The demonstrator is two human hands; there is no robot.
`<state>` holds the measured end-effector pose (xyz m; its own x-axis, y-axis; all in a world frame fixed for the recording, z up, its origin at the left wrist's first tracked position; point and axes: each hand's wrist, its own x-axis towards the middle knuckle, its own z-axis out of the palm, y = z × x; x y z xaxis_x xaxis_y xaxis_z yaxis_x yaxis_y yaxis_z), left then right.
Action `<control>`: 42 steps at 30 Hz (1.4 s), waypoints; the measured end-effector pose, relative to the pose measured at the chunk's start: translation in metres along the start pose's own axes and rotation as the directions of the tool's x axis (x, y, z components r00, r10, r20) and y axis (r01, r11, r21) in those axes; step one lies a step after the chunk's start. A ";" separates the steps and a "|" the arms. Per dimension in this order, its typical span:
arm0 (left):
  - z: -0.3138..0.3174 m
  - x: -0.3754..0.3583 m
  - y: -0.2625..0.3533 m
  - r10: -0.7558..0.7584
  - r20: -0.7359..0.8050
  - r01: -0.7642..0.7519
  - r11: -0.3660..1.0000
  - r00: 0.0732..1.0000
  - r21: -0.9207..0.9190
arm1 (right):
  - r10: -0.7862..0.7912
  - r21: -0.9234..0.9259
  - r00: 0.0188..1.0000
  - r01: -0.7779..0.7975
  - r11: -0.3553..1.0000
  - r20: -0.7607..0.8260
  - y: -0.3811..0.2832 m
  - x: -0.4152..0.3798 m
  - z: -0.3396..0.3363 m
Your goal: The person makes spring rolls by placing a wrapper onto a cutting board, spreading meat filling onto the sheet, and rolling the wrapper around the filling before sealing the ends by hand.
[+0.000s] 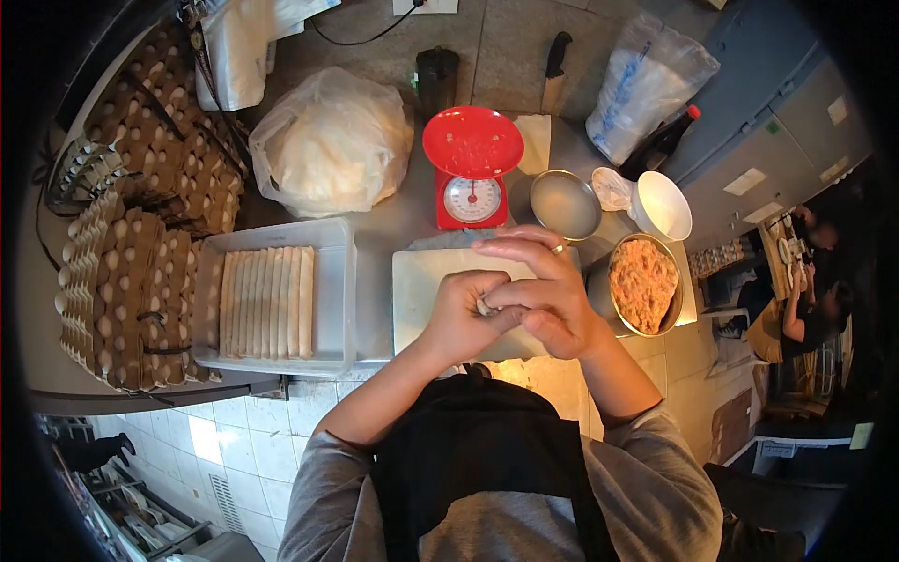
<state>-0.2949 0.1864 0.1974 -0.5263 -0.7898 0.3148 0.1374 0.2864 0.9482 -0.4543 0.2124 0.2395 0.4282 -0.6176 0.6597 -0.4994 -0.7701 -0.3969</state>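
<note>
My left hand (464,314) is closed round a spring roll (483,305), and only its small pale end shows; the rest is hidden in the fist. My right hand (557,304) meets it from the right, a bent finger pinching at that end, while its upper fingers are stretched out. Both hands are above a pale cutting board (417,281). On the left, a clear plastic container (334,290) holds a row of finished spring rolls (267,302). To the right, a metal bowl (676,323) is heaped with orange minced filling (644,283).
A red kitchen scale (473,197) stands behind the board, beside a metal bowl (565,204) and a white bowl (663,206). A plastic bag of pale wrappers (328,145) and stacked egg trays (131,290) are at left. A knife (555,75) is at the back. Other people (815,300) work far right.
</note>
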 end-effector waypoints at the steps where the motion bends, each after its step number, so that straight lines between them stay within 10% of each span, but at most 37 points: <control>1: -0.001 0.001 -0.001 -0.002 -0.003 0.002 1.000 1.000 0.000 | 0.030 0.028 0.999 -0.030 0.999 -0.012 0.000 -0.001 0.003; 6: -0.001 0.002 -0.005 0.055 -0.070 -0.056 0.998 0.996 -0.009 | -0.091 -0.194 0.988 0.114 0.974 0.124 -0.009 0.013 0.004; 12: -0.022 0.020 -0.002 -0.234 -0.132 0.190 0.941 0.963 -0.281 | 0.476 0.598 0.865 -0.299 0.744 -0.160 0.040 -0.023 0.035; 18: -0.049 0.018 -0.032 -0.297 -0.323 -0.040 0.677 0.899 -0.735 | 0.709 0.246 0.582 -0.813 0.528 0.399 0.057 -0.086 0.092; 20: -0.069 0.004 -0.078 -0.310 -0.284 -0.100 0.498 0.907 -0.861 | 0.604 0.068 0.659 -0.699 0.712 0.449 0.070 -0.089 0.056; 24: -0.070 -0.034 -0.108 -0.492 0.061 0.296 0.415 0.868 -0.860 | 0.545 -0.159 0.598 -0.576 0.802 0.587 0.051 -0.029 -0.027; 30: -0.046 -0.036 -0.140 -0.513 0.430 0.639 0.735 0.743 -0.227 | 0.442 0.072 0.802 -0.509 0.858 0.402 0.026 0.011 -0.035; 35: -0.021 -0.011 -0.089 -0.468 0.138 0.487 0.853 0.873 -0.186 | 0.513 0.274 0.857 -0.483 0.832 -0.048 0.012 -0.026 0.015; 42: -0.011 -0.005 -0.065 -0.223 0.005 0.211 0.917 0.975 -0.339 | 0.210 -0.229 0.966 -0.240 0.943 -0.149 -0.007 -0.060 0.054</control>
<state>-0.2921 0.1657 0.1349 -0.5476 -0.8313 0.0951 0.2992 -0.0883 0.9501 -0.4351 0.2462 0.1685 0.1968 -0.7346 0.6493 -0.7461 -0.5419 -0.3869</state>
